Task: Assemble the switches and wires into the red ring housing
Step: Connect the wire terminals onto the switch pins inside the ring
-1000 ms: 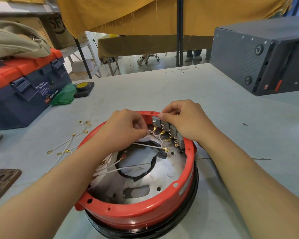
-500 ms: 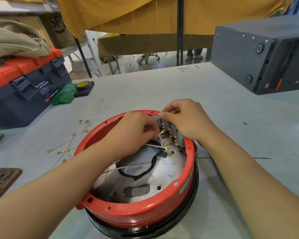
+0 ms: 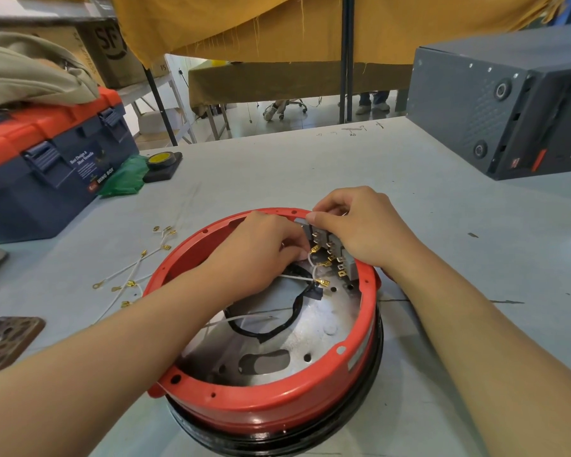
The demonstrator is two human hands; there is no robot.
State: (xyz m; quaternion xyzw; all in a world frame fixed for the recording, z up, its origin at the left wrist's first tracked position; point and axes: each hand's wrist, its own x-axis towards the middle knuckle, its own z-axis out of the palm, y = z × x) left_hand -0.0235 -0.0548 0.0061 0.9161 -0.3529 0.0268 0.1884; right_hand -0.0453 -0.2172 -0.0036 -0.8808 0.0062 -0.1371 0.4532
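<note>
1. Nearest, on the grey desk (image 3: pixel 459 225): red ring housing (image 3: pixel 277 410).
2. Inside, at its far wall: left hand (image 3: pixel 261 252), fingers pinched on a white wire (image 3: pixel 311 263).
3. Beside it: right hand (image 3: pixel 363 229), fingers clamped on the switches (image 3: pixel 323 237).
4. Farther left: loose wires (image 3: pixel 136 275), toolbox (image 3: pixel 47 166).

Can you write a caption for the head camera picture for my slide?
Two hands, left and right, fit a white wire onto switches inside a red ring housing.
</note>
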